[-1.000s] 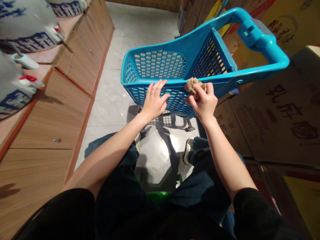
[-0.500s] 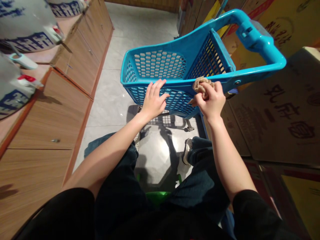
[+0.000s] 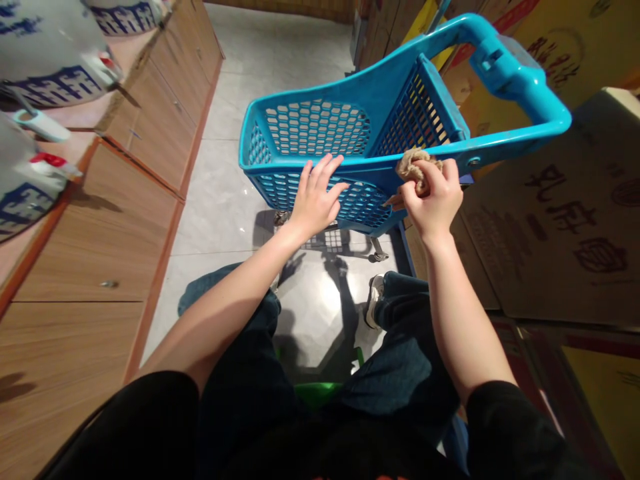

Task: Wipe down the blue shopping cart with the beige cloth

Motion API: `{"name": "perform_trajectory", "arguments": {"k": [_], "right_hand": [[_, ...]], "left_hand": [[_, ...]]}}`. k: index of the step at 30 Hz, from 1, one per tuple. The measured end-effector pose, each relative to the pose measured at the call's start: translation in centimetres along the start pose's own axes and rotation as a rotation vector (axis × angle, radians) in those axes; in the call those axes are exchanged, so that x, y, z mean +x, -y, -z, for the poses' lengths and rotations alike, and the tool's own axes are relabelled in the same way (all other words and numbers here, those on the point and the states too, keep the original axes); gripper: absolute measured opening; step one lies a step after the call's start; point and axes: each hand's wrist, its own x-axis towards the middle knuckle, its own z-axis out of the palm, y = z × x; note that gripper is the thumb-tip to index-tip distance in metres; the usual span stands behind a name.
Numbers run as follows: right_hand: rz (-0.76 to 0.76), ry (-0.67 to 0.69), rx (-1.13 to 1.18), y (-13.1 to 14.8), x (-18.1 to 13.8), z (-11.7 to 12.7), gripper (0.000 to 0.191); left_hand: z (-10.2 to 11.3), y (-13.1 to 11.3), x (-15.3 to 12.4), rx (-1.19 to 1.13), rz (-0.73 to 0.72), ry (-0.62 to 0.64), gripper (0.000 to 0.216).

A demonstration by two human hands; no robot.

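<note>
A blue plastic shopping cart (image 3: pixel 310 90) stands sideways in front of me, its handle toward the right. My right hand (image 3: pixel 436 197) is closed around a crumpled beige cloth (image 3: pixel 414 165), which presses against the cart's near rim below the handle. A loose end of the cloth hangs under my fingers. My left hand (image 3: pixel 317 197) lies with spread fingers against the near side of the basket, fingertips at the rim, holding nothing. Perforated walls and a folding back panel (image 3: pixel 420 110) form the basket.
Wooden cabinets (image 3: pixel 80 233) line the left, with large white and blue jars (image 3: pixel 50 50) on top. Stacked cardboard boxes (image 3: pixel 565 220) rise close on the right. Something green (image 3: pixel 317 393), perhaps a stool, is between my legs. Grey tiles (image 3: pixel 270 47) cover the floor.
My right hand has slid slightly right along the rim with the cloth. My left hand has shifted a little to the right too. The cart looks nearly unmoved.
</note>
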Motion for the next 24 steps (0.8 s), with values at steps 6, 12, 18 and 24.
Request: {"name": "perform_trajectory", "arguments": {"k": [6, 12, 18, 24], "right_hand": [[0.107, 0.148, 0.006, 0.7, -1.0, 0.0, 0.047], [0.017, -0.058, 0.011, -2.1, 0.0, 0.4, 0.041], [0.027, 0.049, 0.037, -1.2, -0.6, 0.1, 0.046], [-0.044, -0.079, 0.051, -2.4, 0.2, 0.8, 0.039]], "left_hand": [[-1.3, -2.0, 2.0, -0.024, -0.041, 0.008, 0.041], [-2.7, -2.9, 2.8, -0.008, -0.031, -0.038, 0.046], [-3.0, -3.3, 3.3, 0.007, 0.012, -0.078, 0.067], [-3.1, -2.8, 4.2, -0.02, 0.08, -0.076, 0.066]]}}
